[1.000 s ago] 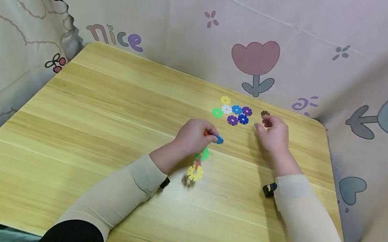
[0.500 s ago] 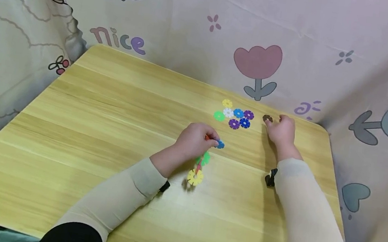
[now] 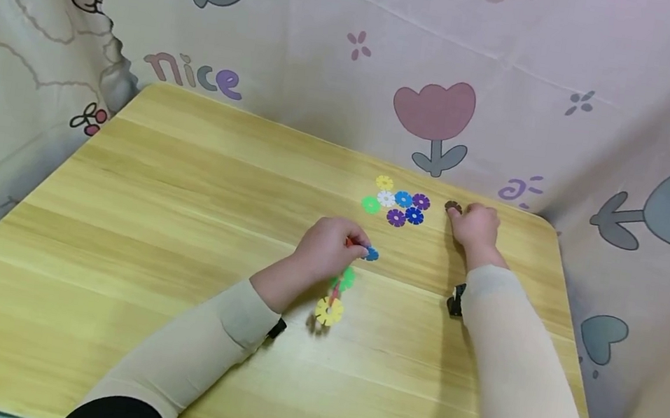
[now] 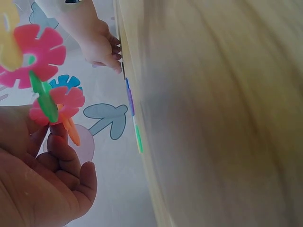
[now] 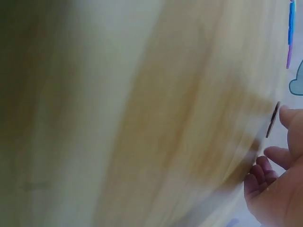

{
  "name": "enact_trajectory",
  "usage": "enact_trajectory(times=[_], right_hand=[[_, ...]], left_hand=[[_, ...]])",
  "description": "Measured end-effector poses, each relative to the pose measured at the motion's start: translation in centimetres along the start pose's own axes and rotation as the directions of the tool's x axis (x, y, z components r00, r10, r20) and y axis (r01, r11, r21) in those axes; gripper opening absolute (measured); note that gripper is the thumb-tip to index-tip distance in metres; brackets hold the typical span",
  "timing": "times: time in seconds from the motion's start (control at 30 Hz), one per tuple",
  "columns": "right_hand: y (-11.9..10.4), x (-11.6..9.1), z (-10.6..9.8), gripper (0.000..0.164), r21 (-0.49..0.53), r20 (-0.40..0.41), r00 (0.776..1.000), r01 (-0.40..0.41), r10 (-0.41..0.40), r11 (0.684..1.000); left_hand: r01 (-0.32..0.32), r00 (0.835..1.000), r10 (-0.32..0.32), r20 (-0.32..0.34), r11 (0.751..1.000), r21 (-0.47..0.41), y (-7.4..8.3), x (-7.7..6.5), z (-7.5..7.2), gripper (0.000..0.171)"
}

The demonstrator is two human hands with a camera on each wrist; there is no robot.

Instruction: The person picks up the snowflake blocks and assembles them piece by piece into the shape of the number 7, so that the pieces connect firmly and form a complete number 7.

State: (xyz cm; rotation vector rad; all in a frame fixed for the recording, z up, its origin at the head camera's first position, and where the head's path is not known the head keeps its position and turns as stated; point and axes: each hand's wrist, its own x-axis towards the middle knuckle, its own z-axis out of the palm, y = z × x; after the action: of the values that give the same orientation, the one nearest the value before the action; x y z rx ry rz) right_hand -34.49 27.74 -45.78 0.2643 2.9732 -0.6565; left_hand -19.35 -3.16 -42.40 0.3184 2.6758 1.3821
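My left hand pinches a chain of interlocked, slotted plastic snowflake discs above the table. In the left wrist view, the chain has a pink disc, a green disc, an orange disc and a blue disc. Its yellow disc hangs nearest me in the head view. My right hand is at the brown disc near the table's back edge. The thumb touches that disc, which lies flat on the table, while the other fingers are partly bent beside it.
Left of the brown disc lies a loose cluster of several discs, among them a purple disc, a white disc and a light green disc. Behind the wooden table hangs a printed curtain.
My right hand has reached slightly farther out, and its thumb has come onto the brown disc. The left hand still holds the chain in about the same place; the head view has shifted a little.
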Motion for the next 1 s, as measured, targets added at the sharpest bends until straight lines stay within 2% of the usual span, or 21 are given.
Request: enact_trajectory(times=[0.1, 0.33, 0.63, 0.83, 1.0], right_hand=[[0.2, 0.2, 0.1, 0.059, -0.003, 0.003, 1.000, -0.015, 0.015, 1.000], [0.0, 0.1, 0.0, 0.047, 0.074, -0.004, 0.999, -0.041, 0.041, 0.996], [0.2, -0.4, -0.6, 0.044, 0.162, -0.006, 0.998, -0.054, 0.056, 0.985], [0.6, -0.7, -0.6, 0.035, 0.308, -0.035, 0.996, -0.073, 0.088, 0.949], [1.0, -1.1, -0.6, 0.027, 0.434, -0.062, 0.992, -0.074, 0.112, 0.898]], left_hand=[[0.002, 1.000, -0.002, 0.004, 1.000, 0.004, 0.1, 0.0, 0.1, 0.009], [-0.001, 1.000, 0.001, -0.004, 1.000, 0.020, 0.0, 0.1, 0.2, 0.009], [0.012, 1.000, -0.012, 0.008, 1.000, 0.015, 0.3, 0.3, 0.3, 0.008], [0.017, 1.000, -0.017, 0.007, 0.999, 0.027, 0.4, 0.3, 0.4, 0.008], [0.028, 1.000, -0.029, 0.011, 0.999, 0.027, 0.6, 0.3, 0.4, 0.008]])
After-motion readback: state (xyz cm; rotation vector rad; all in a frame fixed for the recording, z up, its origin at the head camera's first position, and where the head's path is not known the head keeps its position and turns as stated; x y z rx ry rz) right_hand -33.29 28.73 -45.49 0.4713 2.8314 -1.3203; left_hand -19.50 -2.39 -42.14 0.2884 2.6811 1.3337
